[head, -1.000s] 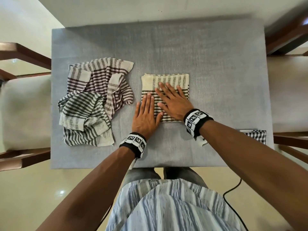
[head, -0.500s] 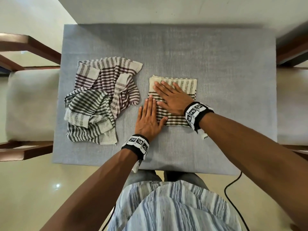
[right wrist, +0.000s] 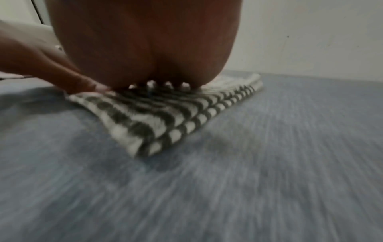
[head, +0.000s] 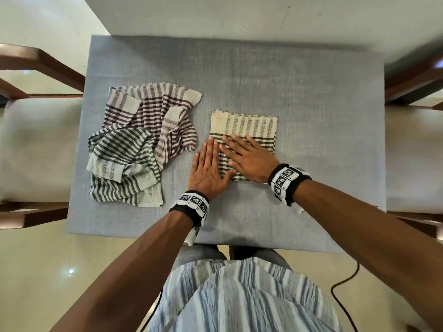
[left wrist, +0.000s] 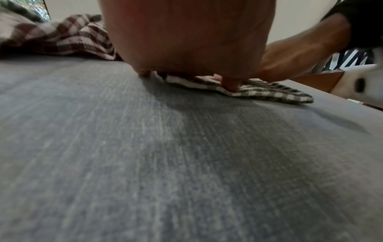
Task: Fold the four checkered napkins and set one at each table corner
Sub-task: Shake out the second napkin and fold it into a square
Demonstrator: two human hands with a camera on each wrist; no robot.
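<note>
A folded cream napkin with dark green checks (head: 249,127) (right wrist: 165,117) (left wrist: 269,95) lies flat near the middle of the grey table (head: 311,80). My right hand (head: 249,156) presses flat on its near half, fingers straight and pointing left. My left hand (head: 207,168) lies flat at the napkin's left edge, thumb touching its near left corner. To the left, two unfolded napkins lie crumpled together: a maroon-striped one (head: 153,111) (left wrist: 82,39) and a dark green-striped one (head: 122,168).
Wooden chairs with pale cushions stand on the left (head: 36,149) and right (head: 412,159) of the table. A black cable (head: 345,286) runs over the floor near my right side. A pale wall (head: 239,15) rises behind the table's far edge.
My right hand has slid toward me across the folded napkin, uncovering its far cream band. The head view has shifted, and the folded napkin at the near right corner is out of sight.
</note>
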